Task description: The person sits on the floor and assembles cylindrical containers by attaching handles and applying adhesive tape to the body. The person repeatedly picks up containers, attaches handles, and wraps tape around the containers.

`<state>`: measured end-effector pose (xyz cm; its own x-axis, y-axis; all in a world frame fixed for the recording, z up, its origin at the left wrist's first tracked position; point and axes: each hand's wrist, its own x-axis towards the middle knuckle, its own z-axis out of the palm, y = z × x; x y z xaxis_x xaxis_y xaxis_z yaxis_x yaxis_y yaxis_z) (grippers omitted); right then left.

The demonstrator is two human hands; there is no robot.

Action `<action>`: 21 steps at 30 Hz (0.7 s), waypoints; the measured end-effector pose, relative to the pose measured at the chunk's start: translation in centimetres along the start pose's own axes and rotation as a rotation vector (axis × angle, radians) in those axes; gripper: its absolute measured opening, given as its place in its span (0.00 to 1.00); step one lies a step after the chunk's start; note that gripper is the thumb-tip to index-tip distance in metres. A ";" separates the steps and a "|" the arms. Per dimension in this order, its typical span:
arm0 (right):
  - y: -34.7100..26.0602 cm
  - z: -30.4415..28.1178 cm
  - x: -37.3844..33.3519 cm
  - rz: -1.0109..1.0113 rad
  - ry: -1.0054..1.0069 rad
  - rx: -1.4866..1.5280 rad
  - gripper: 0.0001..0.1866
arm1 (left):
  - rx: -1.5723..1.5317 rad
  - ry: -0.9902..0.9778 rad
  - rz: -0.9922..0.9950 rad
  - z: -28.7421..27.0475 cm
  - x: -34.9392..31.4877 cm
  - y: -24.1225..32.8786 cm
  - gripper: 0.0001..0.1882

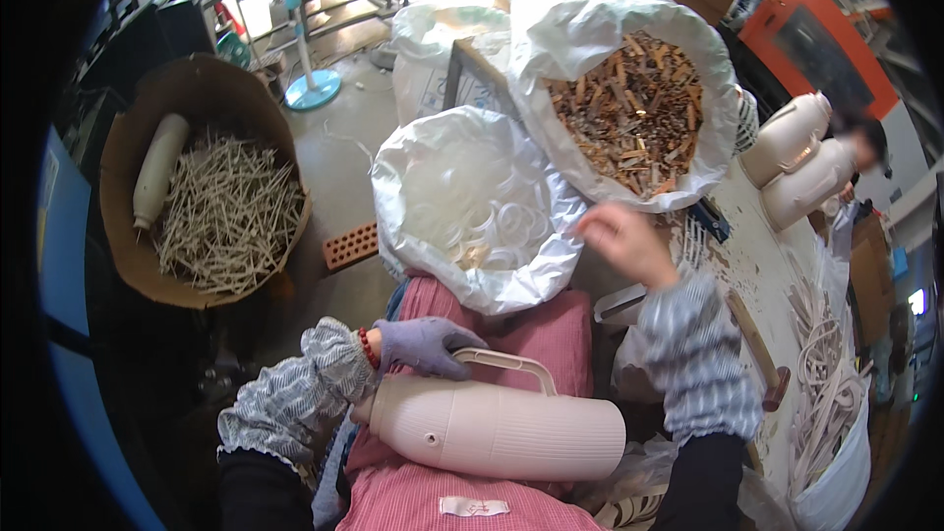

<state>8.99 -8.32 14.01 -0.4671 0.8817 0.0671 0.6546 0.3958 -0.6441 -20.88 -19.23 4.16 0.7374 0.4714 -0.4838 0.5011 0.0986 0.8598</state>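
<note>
A pale pink thermos jug casing (501,430) with a ribbed body lies on its side across my lap. Its loop handle (511,362) points away from me, and a small round hole shows in its side. My left hand (428,346), in a purple-grey glove, is closed round the left end of that handle. Bare and slightly blurred, my right hand (627,244) is raised beside the right rim of a white sack (390,218), fingers loosely bent and apart with nothing visible in them. Translucent plastic rings (501,226) fill that sack.
Behind it stands a larger white sack (539,54) of brown scraps. At left, a cardboard drum (123,236) holds thin pale sticks and a pale bottle-shaped piece (162,167). More jug casings (816,177) stand on the right-hand table (728,236), near a blurred person. A blue fan (313,88) stands behind.
</note>
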 end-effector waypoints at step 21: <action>-5.0 12.4 -10.8 -0.518 0.029 -0.520 0.13 | -0.250 0.077 0.051 1.4 -0.4 -0.1 0.29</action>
<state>3.41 -23.04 7.08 -0.7817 0.5522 0.2898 0.5553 0.8278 -0.0796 -20.53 -20.66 4.03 0.7173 0.5459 -0.4330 0.3294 0.2819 0.9011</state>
